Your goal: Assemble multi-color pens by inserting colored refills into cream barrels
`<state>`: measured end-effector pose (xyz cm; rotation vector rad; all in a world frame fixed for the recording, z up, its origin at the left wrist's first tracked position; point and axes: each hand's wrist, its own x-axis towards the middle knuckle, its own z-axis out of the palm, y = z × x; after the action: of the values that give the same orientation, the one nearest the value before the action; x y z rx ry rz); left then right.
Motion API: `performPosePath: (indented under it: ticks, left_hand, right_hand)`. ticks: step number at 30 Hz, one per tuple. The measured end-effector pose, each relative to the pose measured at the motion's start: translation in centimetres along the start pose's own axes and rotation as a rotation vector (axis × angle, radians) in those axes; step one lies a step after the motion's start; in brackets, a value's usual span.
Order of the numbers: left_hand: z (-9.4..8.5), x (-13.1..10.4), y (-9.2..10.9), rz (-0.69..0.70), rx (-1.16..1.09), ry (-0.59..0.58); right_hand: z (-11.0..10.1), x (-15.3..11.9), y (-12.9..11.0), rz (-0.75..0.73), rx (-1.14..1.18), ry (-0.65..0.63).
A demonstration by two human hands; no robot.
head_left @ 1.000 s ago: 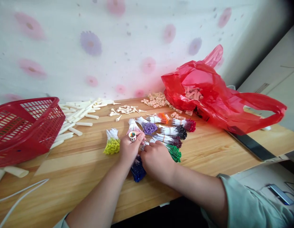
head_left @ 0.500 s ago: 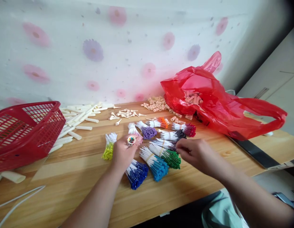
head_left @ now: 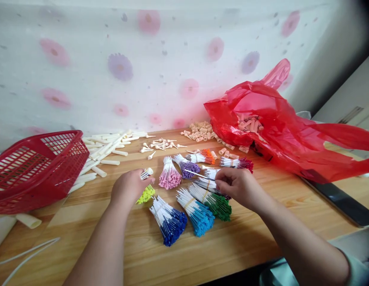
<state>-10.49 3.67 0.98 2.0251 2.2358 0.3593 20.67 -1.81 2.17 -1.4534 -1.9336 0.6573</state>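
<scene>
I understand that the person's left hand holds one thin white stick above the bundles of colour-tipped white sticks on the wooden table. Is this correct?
Not quite: the head view shows that the person's right hand, not the left hand, holds one thin white stick above the bundles of colour-tipped white sticks on the wooden table.

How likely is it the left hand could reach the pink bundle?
Probably yes: the left hand is close beside the pink bundle with nothing visible between them, though it holds a small pale piece.
</scene>
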Motion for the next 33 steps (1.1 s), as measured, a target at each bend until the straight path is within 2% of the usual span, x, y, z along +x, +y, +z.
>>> performPosePath:
  ticks: [2, 5, 6, 8, 10, 12, 14, 19, 22, 25, 29, 33]
  left_hand:
    - [-0.2, -0.3, 0.1, 0.009, -0.069, 0.032]
    - [-0.2, -1.4, 1.3, 0.086, -0.436, 0.095]
    - [-0.2, -1.9, 1.9, 0.137, -0.578, 0.084]
    - [0.0, -3.0, 3.4, 0.249, -0.718, -0.027]
    - [0.1, -3.8, 4.7, 0.305, -0.748, -0.127]
    - [0.1, -4.4, 5.5, 0.328, -0.747, -0.175]
    - [0.2, -4.6, 5.8, 0.329, -0.772, -0.185]
    - [0.8, -4.9, 5.7, 0.284, -0.917, -0.169]
    - [1.3, -5.1, 5.9, 0.242, -0.983, -0.164]
    - [1.6, -5.4, 6.2, 0.233, -1.051, -0.152]
    - [1.7, -5.7, 6.7, 0.256, -1.068, -0.154]
    - [1.7, -5.6, 6.7, 0.309, -0.986, -0.075]
  right_hand:
    - [0.0, 0.7, -0.6, -0.074, -0.06, -0.022]
    - [0.3, 1.8, -1.8, -0.209, -0.18, -0.064]
    - [0.4, 2.1, -2.1, -0.247, -0.203, -0.089]
    - [0.8, 2.8, -2.7, -0.3, -0.199, -0.142]
    - [1.4, 3.3, -3.0, -0.326, -0.143, -0.167]
    - [2.2, 3.6, -2.9, -0.325, -0.032, -0.152]
    - [3.0, 3.7, -2.7, -0.286, 0.155, -0.117]
    - [4.9, 3.7, -1.8, -0.127, 0.795, -0.062]
    - [5.5, 3.5, -1.6, -0.063, 0.984, -0.031]
    - [5.9, 3.2, -1.7, -0.037, 1.076, -0.016]
    - [6.0, 3.1, -1.8, -0.034, 1.082, 0.04]
    - [4.5, 2.7, -2.0, -0.128, 0.997, 0.171]
